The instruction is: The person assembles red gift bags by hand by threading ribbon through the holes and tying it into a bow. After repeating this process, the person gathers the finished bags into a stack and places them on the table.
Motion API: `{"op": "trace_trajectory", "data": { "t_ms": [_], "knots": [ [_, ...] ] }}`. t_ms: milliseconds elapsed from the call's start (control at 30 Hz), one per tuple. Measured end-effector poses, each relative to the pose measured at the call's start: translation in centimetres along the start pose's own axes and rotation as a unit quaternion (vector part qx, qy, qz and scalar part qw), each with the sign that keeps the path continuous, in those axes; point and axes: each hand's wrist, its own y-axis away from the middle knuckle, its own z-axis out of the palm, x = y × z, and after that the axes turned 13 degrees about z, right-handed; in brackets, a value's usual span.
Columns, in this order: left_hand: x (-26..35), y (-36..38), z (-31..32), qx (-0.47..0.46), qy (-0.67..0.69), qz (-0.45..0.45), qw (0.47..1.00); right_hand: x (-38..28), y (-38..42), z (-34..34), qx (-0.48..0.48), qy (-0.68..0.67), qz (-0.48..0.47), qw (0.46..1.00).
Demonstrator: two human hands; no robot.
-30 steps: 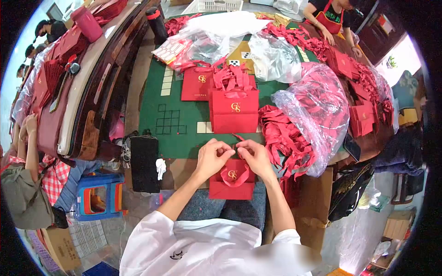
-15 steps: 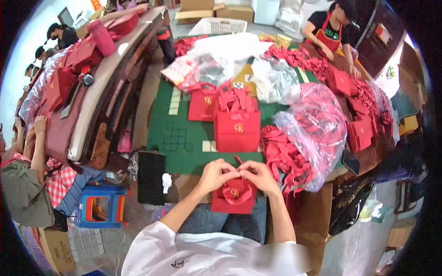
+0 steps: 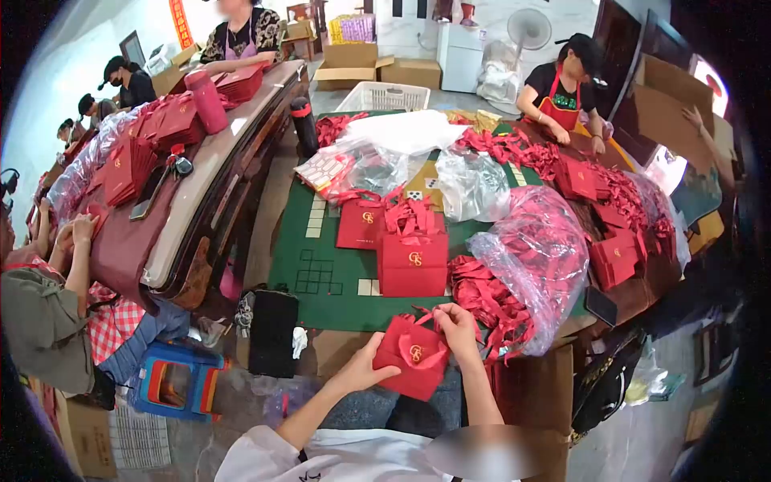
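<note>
A small red paper gift bag (image 3: 408, 371) with gold lettering is tilted in front of me, below the table's near edge. My left hand (image 3: 363, 368) grips its left side, thumb across the front. At the top right of the bag, my right hand (image 3: 456, 328) has thumb and fingers pinched on a red ribbon (image 3: 423, 316); the exact hold is partly hidden by the fingers. Just beyond stands another red gift bag (image 3: 413, 269) with red ribbons (image 3: 411, 218) bunched in its top. A further red bag (image 3: 357, 226) is behind it to the left.
Loose red ribbons (image 3: 490, 301) spill from a clear plastic bag (image 3: 542, 241) on the green mat (image 3: 321, 277). A phone (image 3: 601, 305) lies at the right edge. A co-worker (image 3: 566, 96) works at the back right; another person (image 3: 48, 321) sits left beside stools (image 3: 178, 381).
My hands have moved apart from their pinch together above the bag. The left now grips the bag's side and the bag is tilted. The camera view has tipped upward.
</note>
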Motion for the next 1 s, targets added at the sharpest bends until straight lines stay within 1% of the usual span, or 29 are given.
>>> {"op": "trace_trajectory", "data": {
  "t_ms": [33,67,133,167,200,233,267,300,367,433,467,500,567,633,667,700,733,767,800,833,867,900,967,1000],
  "knots": [
    [0.4,0.3,0.0,-0.005,0.036,-0.011,0.999,0.0,-0.1,-0.1,0.01,0.018,0.006,1.0],
    [0.9,0.7,-0.1,-0.008,0.037,-0.008,0.999,1.0,-1.0,-0.1,0.04,0.025,-0.039,0.998],
    [3.4,1.6,-0.6,-0.077,-0.065,-0.038,0.994,0.1,-1.4,-0.7,0.063,0.014,-0.036,0.997],
    [3.7,2.2,-0.5,-0.08,-0.065,-0.033,0.994,-0.3,-1.6,-1.1,0.083,0.002,-0.033,0.996],
    [3.8,2.9,-0.3,-0.068,-0.068,-0.036,0.995,0.2,-2.1,-1.0,0.092,0.042,-0.031,0.994],
    [3.8,3.4,-0.2,-0.059,-0.071,-0.035,0.995,0.8,-2.1,-0.3,0.088,0.031,-0.085,0.992],
    [3.7,3.8,-0.3,-0.058,-0.113,-0.018,0.992,1.2,-1.9,0.1,0.093,0.039,-0.094,0.99],
    [3.7,4.2,-0.6,-0.067,-0.112,0.002,0.991,1.2,-1.6,0.5,0.102,0.048,-0.105,0.988],
    [3.3,4.2,-1.2,-0.007,-0.043,-0.018,0.999,1.1,-1.1,0.8,0.091,0.075,-0.154,0.981],
    [1.4,3.7,-1.9,0.065,0.087,-0.006,0.994,2.6,-0.9,0.9,0.115,0.064,-0.142,0.981],
    [2.8,2.6,-2.2,0.122,0.119,0.012,0.985,2.8,-0.4,1.1,0.157,0.137,-0.194,0.959],
    [3.4,1.3,-3.1,0.136,0.118,0.038,0.983,3.0,0.1,1.2,0.196,0.209,-0.241,0.927],
    [6.4,-1.6,-4.1,0.216,0.11,0.028,0.97,4.2,1.0,0.8,0.162,0.285,-0.294,0.898],
    [5.8,-5.5,-5.5,0.236,0.132,0.104,0.957,5.0,1.6,1.0,0.164,0.31,-0.3,0.887],
    [5.3,-7.5,-6.2,0.26,0.124,0.116,0.95,5.0,1.8,1.1,0.157,0.329,-0.323,0.873],
    [5.0,-9.3,-6.6,0.284,0.116,0.126,0.943,4.9,1.9,1.1,0.162,0.332,-0.326,0.87],
    [5.4,-10.8,-6.8,0.29,0.129,0.148,0.937,4.9,1.9,1.1,0.164,0.341,-0.325,0.867],
    [5.1,-11.9,-6.8,0.287,0.13,0.151,0.937,5.0,1.9,1.3,0.164,0.349,-0.323,0.864],
    [4.5,-13.2,-6.7,0.296,0.114,0.176,0.932,5.4,1.6,1.3,0.163,0.344,-0.318,0.868],
    [3.2,-14.8,-6.6,0.306,0.097,0.199,0.926,5.4,1.6,1.3,0.165,0.346,-0.319,0.867],
    [-1.7,-16.5,-6.6,0.328,0.047,0.211,0.919,5.4,1.8,1.4,0.165,0.354,-0.318,0.864],
    [-3.2,-16.8,-5.9,0.334,0.032,0.17,0.927,5.4,1.7,1.4,0.165,0.363,-0.316,0.861],
    [-3.7,-15.9,-4.5,0.305,-0.114,0.119,0.938,5.3,1.6,1.3,0.176,0.368,-0.327,0.852],
    [-5.4,-15.6,-4.0,0.296,-0.097,0.106,0.944,5.2,1.8,1.4,0.176,0.364,-0.329,0.853]
  ]
}}
